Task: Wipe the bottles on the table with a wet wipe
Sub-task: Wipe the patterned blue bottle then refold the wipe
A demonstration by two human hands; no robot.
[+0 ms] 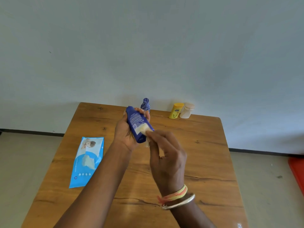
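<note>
My left hand (126, 130) grips a dark blue bottle (135, 120), held tilted above the wooden table (205, 153). My right hand (166, 155) presses a crumpled white wet wipe (144, 129) against the bottle's lower end. A second blue patterned bottle (145, 104) stands at the table's far edge, partly behind the held one. To its right stand a yellow bottle (175, 111) and a pale beige bottle (186, 111), side by side.
A light blue wet-wipe pack (87, 162) lies flat on the table's left side with a wipe poking out of its opening. A pale wall rises behind the table. A red object (297, 171) lies on the floor at the right edge.
</note>
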